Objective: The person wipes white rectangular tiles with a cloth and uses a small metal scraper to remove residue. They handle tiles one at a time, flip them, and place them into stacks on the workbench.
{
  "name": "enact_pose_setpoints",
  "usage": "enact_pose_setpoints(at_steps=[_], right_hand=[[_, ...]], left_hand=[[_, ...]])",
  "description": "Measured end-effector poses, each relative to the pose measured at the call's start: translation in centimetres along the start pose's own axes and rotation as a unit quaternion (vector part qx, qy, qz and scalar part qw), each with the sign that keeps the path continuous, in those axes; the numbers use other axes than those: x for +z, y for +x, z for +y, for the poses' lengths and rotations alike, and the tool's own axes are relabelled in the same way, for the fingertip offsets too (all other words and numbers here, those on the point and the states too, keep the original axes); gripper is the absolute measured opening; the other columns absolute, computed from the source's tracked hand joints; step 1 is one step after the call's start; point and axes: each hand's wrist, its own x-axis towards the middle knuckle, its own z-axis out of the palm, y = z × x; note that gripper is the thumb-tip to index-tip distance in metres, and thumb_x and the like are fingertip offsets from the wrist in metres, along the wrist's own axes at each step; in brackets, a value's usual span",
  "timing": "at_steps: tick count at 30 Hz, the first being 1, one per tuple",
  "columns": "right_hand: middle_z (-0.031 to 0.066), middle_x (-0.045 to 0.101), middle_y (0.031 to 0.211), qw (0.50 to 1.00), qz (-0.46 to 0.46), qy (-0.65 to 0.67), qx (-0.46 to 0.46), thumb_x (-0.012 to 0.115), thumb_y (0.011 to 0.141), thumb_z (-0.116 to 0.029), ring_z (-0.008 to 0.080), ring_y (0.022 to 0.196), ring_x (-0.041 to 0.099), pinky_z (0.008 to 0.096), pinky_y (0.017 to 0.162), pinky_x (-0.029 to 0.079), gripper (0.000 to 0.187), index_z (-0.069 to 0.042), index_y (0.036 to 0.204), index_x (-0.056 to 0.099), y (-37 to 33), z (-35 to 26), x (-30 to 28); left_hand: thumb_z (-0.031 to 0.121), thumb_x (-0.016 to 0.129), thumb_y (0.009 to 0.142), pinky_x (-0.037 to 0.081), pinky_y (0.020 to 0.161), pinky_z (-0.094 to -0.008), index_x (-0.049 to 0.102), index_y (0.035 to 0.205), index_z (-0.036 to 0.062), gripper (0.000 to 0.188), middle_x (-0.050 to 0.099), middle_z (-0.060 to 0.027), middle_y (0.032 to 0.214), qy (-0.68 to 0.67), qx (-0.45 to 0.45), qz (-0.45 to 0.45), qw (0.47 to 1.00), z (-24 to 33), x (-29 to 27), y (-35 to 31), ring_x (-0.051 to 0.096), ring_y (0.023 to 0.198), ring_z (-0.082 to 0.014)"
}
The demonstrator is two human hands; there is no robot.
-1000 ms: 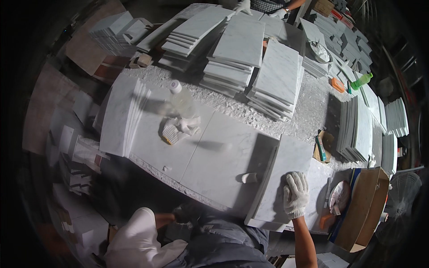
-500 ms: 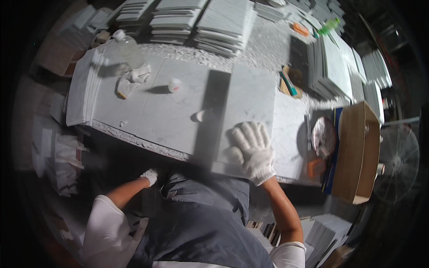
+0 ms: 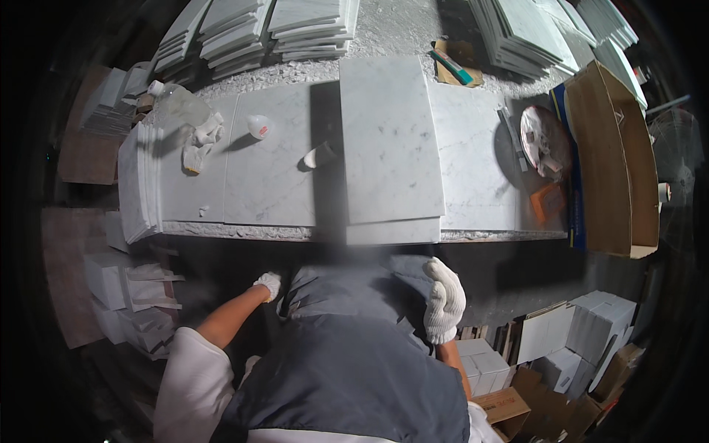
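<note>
My right hand (image 3: 444, 301), in a white knitted glove, is off the bench beside my right thigh. It is seen edge-on, its fingers stretched toward the bench, and no object shows in it. My left hand (image 3: 268, 286), also gloved, hangs low by my left thigh; its fingers are too small and shadowed to make out. In front of me a pale grey-veined marble tile (image 3: 390, 140) lies on top of another tile (image 3: 394, 231), whose near edge sticks out toward me. A small white cup-like piece (image 3: 320, 155) lies left of them.
On the bench's left are a clear bottle (image 3: 182, 104), a crumpled glove (image 3: 201, 143), a white cup (image 3: 258, 126) and upright tiles (image 3: 139, 183). To the right are a foil-like round dish (image 3: 545, 142), an orange block (image 3: 548, 202) and a cardboard box (image 3: 605, 159). Tile stacks (image 3: 314, 28) stand behind.
My right hand has come off the marble tile and moved back toward my body. My left hand stays low by my thigh. The view has shifted, showing more floor near me.
</note>
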Motion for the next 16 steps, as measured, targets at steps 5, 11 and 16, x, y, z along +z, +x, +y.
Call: enact_pose_setpoints(at_steps=[5, 11, 16], right_hand=[[0.0166, 0.074, 0.100, 0.986, -0.108, -0.023, -0.128, 0.062, 0.099, -0.017, 0.0346, 0.093, 0.072, 0.0410, 0.084, 0.055, 0.027, 0.001, 0.118, 0.070, 2.5, -0.1, 0.9], [0.0114, 0.074, 0.083, 0.983, -0.155, 0.027, -0.093, 0.054, 0.105, -0.026, 0.0254, 0.068, 0.070, 0.0383, 0.067, 0.054, 0.036, 0.001, 0.126, 0.066, 2.8, -0.8, 1.0], [0.0115, 0.075, 0.081, 0.984, -0.147, 0.019, -0.095, 0.054, 0.105, -0.031, 0.0258, 0.069, 0.070, 0.0386, 0.072, 0.056, 0.042, 0.001, 0.131, 0.063, 2.1, 0.0, 0.6]], left_hand=[[0.013, 0.054, 0.092, 0.059, 0.092, -0.0463, 0.074, 0.114, 0.0074, 0.030, 0.070, -0.0188, 0.125, 0.017, 0.017, 0.074, 0.997, -0.2, 1.5, 2.0, 0.068, 0.116, -0.0370], [0.016, 0.070, 0.080, 0.057, 0.095, -0.0423, 0.074, 0.110, 0.0072, 0.031, 0.069, -0.0179, 0.118, 0.240, 0.098, 0.029, 0.965, 1.5, -2.4, -3.2, 0.066, 0.118, -0.0318], [0.029, 0.073, 0.078, 0.058, 0.091, -0.0434, 0.077, 0.103, 0.0082, 0.032, 0.073, -0.0159, 0.122, 0.108, 0.059, 0.116, 0.986, 4.6, -10.7, -11.0, 0.066, 0.122, -0.0324]])
